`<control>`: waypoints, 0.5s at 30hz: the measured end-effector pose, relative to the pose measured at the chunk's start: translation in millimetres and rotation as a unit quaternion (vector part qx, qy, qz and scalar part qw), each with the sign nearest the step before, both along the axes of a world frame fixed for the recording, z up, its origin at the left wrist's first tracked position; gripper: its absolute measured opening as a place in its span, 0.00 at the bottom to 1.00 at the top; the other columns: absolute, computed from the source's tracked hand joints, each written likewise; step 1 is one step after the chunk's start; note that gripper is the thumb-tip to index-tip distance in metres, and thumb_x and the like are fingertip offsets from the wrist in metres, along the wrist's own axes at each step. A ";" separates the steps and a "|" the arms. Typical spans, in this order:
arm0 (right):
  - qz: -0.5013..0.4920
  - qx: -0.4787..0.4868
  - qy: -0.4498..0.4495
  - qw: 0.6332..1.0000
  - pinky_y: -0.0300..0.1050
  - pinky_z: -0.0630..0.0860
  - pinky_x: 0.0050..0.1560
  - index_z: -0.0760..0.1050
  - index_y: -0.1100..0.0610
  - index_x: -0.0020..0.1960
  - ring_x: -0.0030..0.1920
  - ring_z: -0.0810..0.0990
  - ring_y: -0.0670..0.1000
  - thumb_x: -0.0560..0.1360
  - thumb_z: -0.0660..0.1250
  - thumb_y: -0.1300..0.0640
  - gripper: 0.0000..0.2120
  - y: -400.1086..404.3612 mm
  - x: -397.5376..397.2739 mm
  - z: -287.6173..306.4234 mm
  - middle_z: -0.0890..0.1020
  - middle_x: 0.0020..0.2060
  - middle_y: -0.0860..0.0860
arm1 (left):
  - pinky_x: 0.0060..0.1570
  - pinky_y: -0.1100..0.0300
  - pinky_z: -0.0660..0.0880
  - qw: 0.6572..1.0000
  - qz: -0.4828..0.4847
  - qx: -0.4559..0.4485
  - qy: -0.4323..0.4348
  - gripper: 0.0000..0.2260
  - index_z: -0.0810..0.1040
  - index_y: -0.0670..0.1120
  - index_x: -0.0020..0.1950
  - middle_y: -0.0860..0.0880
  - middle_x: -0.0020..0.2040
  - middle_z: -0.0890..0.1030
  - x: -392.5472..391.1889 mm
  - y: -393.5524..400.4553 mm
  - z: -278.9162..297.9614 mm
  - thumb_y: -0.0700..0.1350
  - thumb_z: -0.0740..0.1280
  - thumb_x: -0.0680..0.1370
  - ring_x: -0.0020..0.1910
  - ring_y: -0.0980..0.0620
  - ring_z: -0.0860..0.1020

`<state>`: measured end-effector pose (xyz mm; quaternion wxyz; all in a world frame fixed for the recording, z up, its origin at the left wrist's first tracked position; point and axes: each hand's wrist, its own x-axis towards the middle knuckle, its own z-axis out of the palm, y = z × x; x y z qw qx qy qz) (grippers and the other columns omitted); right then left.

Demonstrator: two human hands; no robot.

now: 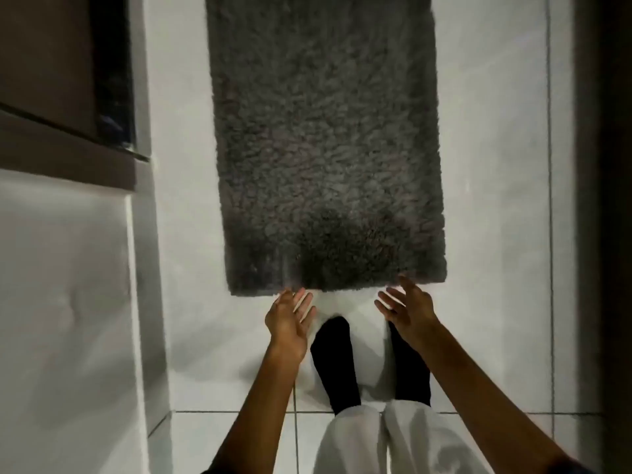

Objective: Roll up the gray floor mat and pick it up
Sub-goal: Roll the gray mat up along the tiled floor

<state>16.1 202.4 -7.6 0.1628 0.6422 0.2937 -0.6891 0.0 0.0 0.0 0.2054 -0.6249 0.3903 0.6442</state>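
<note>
Both arms outstretched, left hand [289, 318] and right hand [408, 311] open-palmed, fingers spread.

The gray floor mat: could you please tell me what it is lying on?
The gray floor mat lies flat on the white tiled floor, which shows along both long sides and its near edge. The tiles directly beneath it are covered. Both hands are open by that near edge.

Your gray floor mat [325, 142] runs past the top edge, its far end unseen. Your right foot [410, 367] hides partly behind your right forearm [478, 378].
</note>
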 end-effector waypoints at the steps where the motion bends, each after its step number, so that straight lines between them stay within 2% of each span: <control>1: -0.008 0.013 -0.020 1.000 0.60 0.75 0.60 0.75 0.59 0.51 0.60 0.75 0.64 0.83 0.62 0.58 0.06 -4.1 -2.3 -19.2 0.73 0.61 0.63 | 0.69 0.43 0.74 1.000 -0.006 -0.006 -0.022 0.19 0.69 0.37 0.76 0.37 0.72 0.76 1.3 -1.3 -20.7 0.42 0.59 0.86 0.71 0.36 0.76; 3: -0.029 0.024 -0.030 0.999 0.61 0.76 0.59 0.76 0.59 0.49 0.59 0.76 0.63 0.83 0.62 0.57 0.08 -7.5 -8.0 -46.5 0.75 0.59 0.62 | 0.69 0.42 0.74 0.998 -0.013 -0.022 -0.052 0.19 0.70 0.36 0.75 0.36 0.72 0.75 -1.2 -2.4 -48.5 0.41 0.60 0.86 0.71 0.37 0.75; 7: -0.030 0.062 -0.068 0.995 0.56 0.81 0.50 0.75 0.62 0.66 0.58 0.82 0.60 0.82 0.62 0.56 0.15 -15.9 -11.2 -71.0 0.81 0.59 0.59 | 0.64 0.43 0.77 0.996 0.027 -0.057 -0.070 0.19 0.71 0.35 0.73 0.36 0.67 0.76 -14.3 7.4 -70.0 0.43 0.64 0.84 0.66 0.39 0.78; 8: -0.028 0.069 -0.080 0.994 0.56 0.81 0.50 0.75 0.62 0.65 0.54 0.83 0.58 0.82 0.63 0.56 0.14 -16.3 -12.9 -70.7 0.81 0.56 0.58 | 0.63 0.44 0.78 0.995 0.034 -0.061 -0.075 0.19 0.72 0.36 0.72 0.36 0.68 0.76 -18.5 9.7 -71.5 0.44 0.65 0.84 0.66 0.40 0.78; 10: -0.036 0.062 -0.089 0.993 0.54 0.80 0.48 0.75 0.61 0.54 0.41 0.80 0.55 0.81 0.65 0.58 0.06 -16.4 -16.3 -72.1 0.80 0.46 0.56 | 0.63 0.45 0.78 0.992 0.055 -0.057 -0.099 0.18 0.72 0.38 0.70 0.37 0.71 0.76 -24.5 9.9 -73.6 0.45 0.65 0.84 0.68 0.41 0.78; 12: -0.044 0.077 -0.085 0.992 0.52 0.81 0.48 0.75 0.62 0.49 0.40 0.79 0.54 0.79 0.66 0.62 0.03 -17.0 -18.2 -71.0 0.79 0.43 0.56 | 0.65 0.47 0.77 0.990 0.074 -0.046 -0.112 0.12 0.76 0.41 0.66 0.38 0.72 0.77 -27.5 10.5 -69.7 0.45 0.63 0.85 0.70 0.44 0.78; 13: -0.042 0.098 -0.075 0.991 0.52 0.82 0.50 0.77 0.64 0.52 0.43 0.80 0.55 0.78 0.67 0.63 0.04 -17.4 -19.1 -70.2 0.80 0.45 0.57 | 0.63 0.48 0.77 0.990 0.072 -0.047 -0.107 0.09 0.78 0.44 0.60 0.39 0.67 0.79 -28.0 9.9 -68.7 0.45 0.62 0.84 0.65 0.45 0.80; 15: -0.032 0.148 -0.039 0.988 0.52 0.83 0.49 0.77 0.64 0.52 0.46 0.83 0.56 0.77 0.70 0.62 0.07 -17.3 -23.8 -66.2 0.82 0.47 0.58 | 0.52 0.51 0.79 0.990 0.054 -0.101 -0.083 0.04 0.76 0.45 0.49 0.42 0.54 0.80 -30.9 9.5 -66.0 0.44 0.66 0.82 0.49 0.49 0.81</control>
